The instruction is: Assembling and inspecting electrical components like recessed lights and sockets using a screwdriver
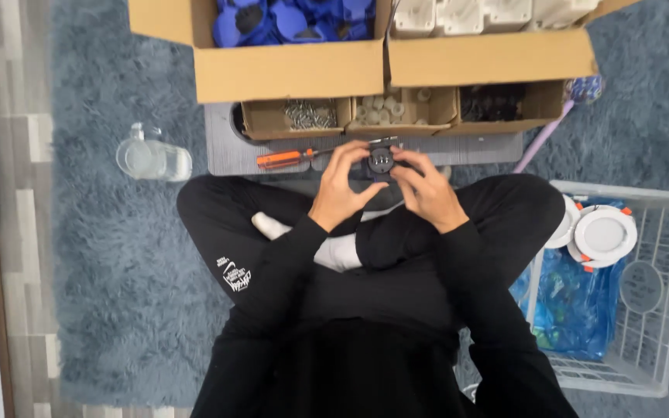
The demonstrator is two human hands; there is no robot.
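Observation:
I sit cross-legged on a rug in black clothes. Both hands hold a small black round part (381,161) with pale terminals on top, just above my lap. My left hand (340,188) grips its left side with fingers curled over the top. My right hand (425,188) pinches its right side. An orange-handled screwdriver (282,159) lies on the grey board (226,155) just left of my hands.
Three small cardboard trays hold metal screws (310,114), white pieces (385,108) and black pieces (492,102). Behind are large boxes of blue parts (292,19) and white parts (458,15). A clear plastic jug (151,158) lies left. A white wire basket (644,310) with round white lamps (604,232) stands right.

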